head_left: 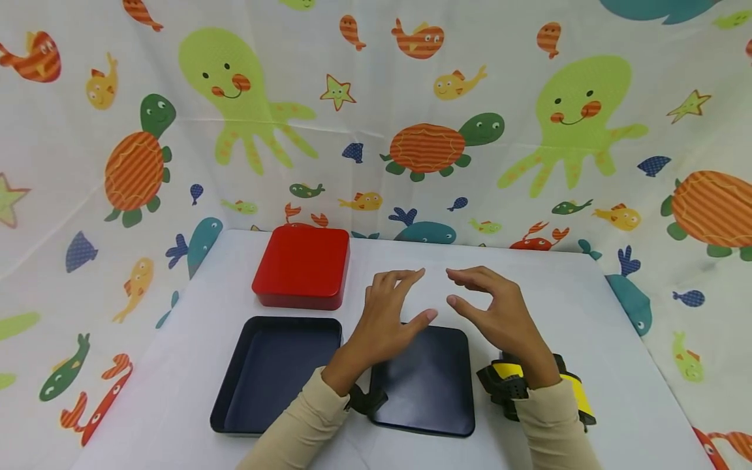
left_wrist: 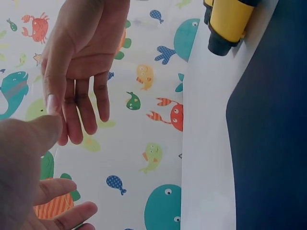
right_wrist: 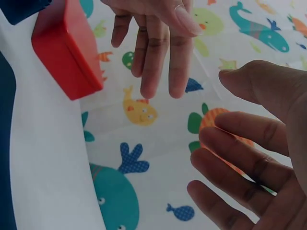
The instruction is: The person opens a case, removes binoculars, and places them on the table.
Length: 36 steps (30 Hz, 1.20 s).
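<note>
Deep tray (head_left: 276, 378) left of your left hand (head_left: 384, 323), flat tray (head_left: 431, 385) below that hand, red box (head_left: 302, 264) forward-left, yellow thing (left_wrist: 230, 21) below your right hand (head_left: 505, 316). You're gripping nothing: hands apart, fingers loose, thumbs spread.

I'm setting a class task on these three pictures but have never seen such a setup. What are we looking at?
There is no machine: these are a person's left hand and right hand, above a white table and holding nothing. The wide picture comes from a camera worn on the head, the other two from one on each wrist. On the table lie a red box, a dark tray, a flatter dark piece and, partly hidden by the right arm, a yellow-and-black thing. Behind hangs a sea-animal cloth.
</note>
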Each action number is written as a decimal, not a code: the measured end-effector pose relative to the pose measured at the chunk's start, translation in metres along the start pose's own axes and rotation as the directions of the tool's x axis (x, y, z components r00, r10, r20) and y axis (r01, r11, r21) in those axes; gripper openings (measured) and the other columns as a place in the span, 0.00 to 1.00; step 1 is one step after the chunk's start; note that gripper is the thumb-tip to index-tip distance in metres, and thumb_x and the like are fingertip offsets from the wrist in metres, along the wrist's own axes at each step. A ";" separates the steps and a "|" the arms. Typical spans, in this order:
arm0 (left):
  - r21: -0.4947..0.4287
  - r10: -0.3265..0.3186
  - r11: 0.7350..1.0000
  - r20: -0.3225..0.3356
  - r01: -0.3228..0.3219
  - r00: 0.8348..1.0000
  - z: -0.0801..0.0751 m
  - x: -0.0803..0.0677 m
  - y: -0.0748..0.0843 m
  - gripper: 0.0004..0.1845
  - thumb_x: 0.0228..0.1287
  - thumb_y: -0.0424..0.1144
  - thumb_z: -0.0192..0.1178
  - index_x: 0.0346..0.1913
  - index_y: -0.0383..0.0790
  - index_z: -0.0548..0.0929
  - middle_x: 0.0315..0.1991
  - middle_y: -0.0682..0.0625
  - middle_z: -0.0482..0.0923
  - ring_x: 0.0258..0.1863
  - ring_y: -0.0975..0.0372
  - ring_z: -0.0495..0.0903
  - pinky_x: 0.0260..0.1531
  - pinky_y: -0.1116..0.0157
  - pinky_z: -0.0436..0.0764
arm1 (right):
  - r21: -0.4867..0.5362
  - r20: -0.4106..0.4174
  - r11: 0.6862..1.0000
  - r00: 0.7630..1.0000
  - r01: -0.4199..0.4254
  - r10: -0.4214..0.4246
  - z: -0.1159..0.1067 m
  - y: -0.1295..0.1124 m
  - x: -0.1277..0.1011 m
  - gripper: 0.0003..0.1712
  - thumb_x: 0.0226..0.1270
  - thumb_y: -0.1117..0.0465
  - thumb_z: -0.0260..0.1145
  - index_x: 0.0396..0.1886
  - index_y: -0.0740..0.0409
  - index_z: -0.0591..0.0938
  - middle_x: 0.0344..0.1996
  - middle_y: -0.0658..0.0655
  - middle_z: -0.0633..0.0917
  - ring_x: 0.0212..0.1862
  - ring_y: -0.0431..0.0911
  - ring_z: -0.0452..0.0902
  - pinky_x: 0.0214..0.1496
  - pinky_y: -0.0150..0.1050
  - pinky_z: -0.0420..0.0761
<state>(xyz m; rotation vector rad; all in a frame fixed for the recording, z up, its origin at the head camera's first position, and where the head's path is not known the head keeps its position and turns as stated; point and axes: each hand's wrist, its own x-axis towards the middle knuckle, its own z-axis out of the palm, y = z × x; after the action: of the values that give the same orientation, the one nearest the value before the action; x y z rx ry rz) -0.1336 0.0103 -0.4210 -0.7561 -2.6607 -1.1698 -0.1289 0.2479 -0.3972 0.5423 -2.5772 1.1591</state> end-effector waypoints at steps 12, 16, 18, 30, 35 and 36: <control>-0.007 -0.073 0.997 -0.048 0.073 0.996 -0.019 -0.004 -0.019 0.40 0.68 0.59 0.66 0.80 0.51 0.71 0.75 0.43 0.70 0.74 0.47 0.64 0.70 0.38 0.69 | 0.037 -0.036 0.998 0.999 0.041 -0.040 0.016 -0.015 0.018 0.25 0.67 0.57 0.78 0.63 0.49 0.87 0.54 0.52 0.91 0.56 0.49 0.88 0.62 0.55 0.88; 0.005 -0.079 0.997 -0.064 0.079 0.995 -0.026 -0.004 -0.026 0.39 0.68 0.57 0.68 0.78 0.51 0.73 0.74 0.43 0.71 0.72 0.48 0.66 0.70 0.39 0.69 | 0.047 -0.044 0.997 0.998 0.056 -0.054 0.022 -0.018 0.022 0.24 0.67 0.57 0.79 0.62 0.49 0.88 0.54 0.52 0.91 0.55 0.49 0.88 0.61 0.55 0.87; 0.007 -0.083 0.996 -0.070 0.084 0.994 -0.029 -0.004 -0.029 0.38 0.68 0.57 0.68 0.78 0.50 0.73 0.74 0.43 0.72 0.72 0.48 0.66 0.69 0.40 0.70 | 0.053 -0.046 0.997 0.997 0.059 -0.056 0.025 -0.020 0.023 0.24 0.67 0.57 0.79 0.62 0.48 0.88 0.54 0.51 0.91 0.55 0.48 0.88 0.61 0.55 0.87; 0.009 -0.150 0.988 -0.093 0.152 0.984 -0.051 -0.011 -0.047 0.37 0.68 0.57 0.68 0.76 0.49 0.74 0.74 0.42 0.73 0.72 0.46 0.67 0.71 0.37 0.68 | 0.095 -0.026 0.993 0.997 0.076 -0.074 0.045 -0.028 0.034 0.23 0.66 0.57 0.80 0.60 0.48 0.89 0.53 0.49 0.91 0.53 0.45 0.89 0.61 0.51 0.88; 0.005 -0.171 0.985 -0.095 0.173 0.981 -0.057 -0.014 -0.051 0.37 0.68 0.57 0.69 0.76 0.49 0.75 0.74 0.42 0.72 0.73 0.46 0.65 0.72 0.36 0.67 | 0.116 -0.009 0.991 0.998 0.069 -0.069 0.053 -0.033 0.038 0.22 0.66 0.57 0.80 0.60 0.48 0.89 0.53 0.49 0.91 0.52 0.45 0.89 0.61 0.49 0.88; 0.004 -0.172 0.985 -0.096 0.173 0.980 -0.058 -0.014 -0.052 0.37 0.68 0.57 0.69 0.76 0.49 0.75 0.74 0.42 0.72 0.73 0.46 0.66 0.72 0.36 0.67 | 0.117 -0.005 0.991 0.998 0.066 -0.066 0.054 -0.034 0.039 0.22 0.66 0.57 0.80 0.59 0.49 0.89 0.53 0.49 0.91 0.53 0.45 0.89 0.61 0.49 0.88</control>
<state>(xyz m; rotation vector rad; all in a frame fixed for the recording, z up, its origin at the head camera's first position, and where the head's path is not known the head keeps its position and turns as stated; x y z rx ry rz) -0.1515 -0.0665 -0.4192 -0.4615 -2.6943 -1.1955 -0.1535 0.1774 -0.3945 0.6473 -2.4816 1.2938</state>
